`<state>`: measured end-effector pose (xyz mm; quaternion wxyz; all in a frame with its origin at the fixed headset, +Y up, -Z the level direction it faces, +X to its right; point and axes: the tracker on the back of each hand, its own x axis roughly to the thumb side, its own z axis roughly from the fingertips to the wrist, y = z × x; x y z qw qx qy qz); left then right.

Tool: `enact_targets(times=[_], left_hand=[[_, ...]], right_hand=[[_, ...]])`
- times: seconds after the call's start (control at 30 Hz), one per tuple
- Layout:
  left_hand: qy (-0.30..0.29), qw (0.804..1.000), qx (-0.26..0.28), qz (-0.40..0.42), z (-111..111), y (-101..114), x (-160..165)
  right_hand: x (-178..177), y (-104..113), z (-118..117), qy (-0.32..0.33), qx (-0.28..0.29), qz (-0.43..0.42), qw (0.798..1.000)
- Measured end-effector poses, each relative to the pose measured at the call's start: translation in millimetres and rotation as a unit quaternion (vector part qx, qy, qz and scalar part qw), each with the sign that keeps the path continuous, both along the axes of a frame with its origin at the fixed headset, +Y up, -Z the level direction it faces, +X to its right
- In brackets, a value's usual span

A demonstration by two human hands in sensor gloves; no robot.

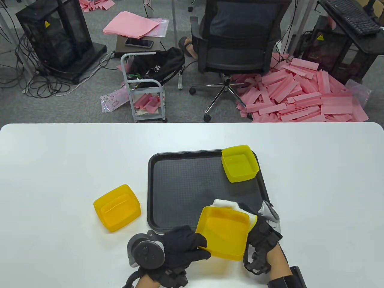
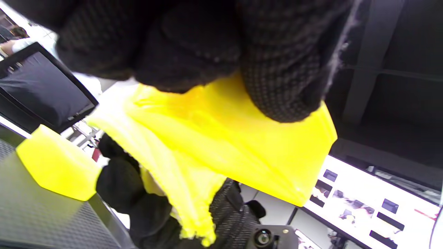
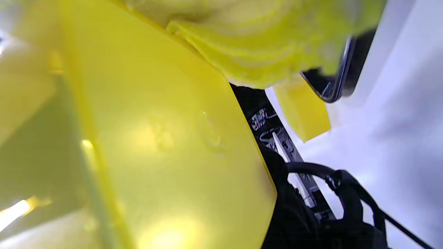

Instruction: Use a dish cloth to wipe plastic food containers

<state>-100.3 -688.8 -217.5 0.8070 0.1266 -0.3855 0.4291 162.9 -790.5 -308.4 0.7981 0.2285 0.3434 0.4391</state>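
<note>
While pink foam strips (image 1: 300, 96) litter the grey carpet behind the white table (image 1: 60, 168), the left hand (image 1: 183, 247) grips a see-through yellow container (image 1: 223, 232) above the black tray's (image 1: 180, 186) near edge; the right hand (image 1: 261, 231) presses a white cloth (image 1: 225, 204) against it.
</note>
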Motion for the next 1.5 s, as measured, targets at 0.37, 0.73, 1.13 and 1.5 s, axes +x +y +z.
enact_targets(times=[0.37,0.73,1.13,1.5], left_hand=[[-0.025,0.999,-0.010,0.044,3,2,5],[0.030,0.998,0.002,0.050,-2,-2,-4],[0.157,0.987,-0.005,0.018,-18,-12,-32],[0.200,0.979,-0.024,-0.019,-26,-20,-40]], right_hand=[[-48,-7,18,0.073,-0.073,-0.113,0.988],[-71,-10,31,0.077,-0.127,-0.118,0.982],[-73,-8,25,0.011,-0.117,-0.110,0.987],[-34,8,8,-0.200,-0.014,0.085,0.976]])
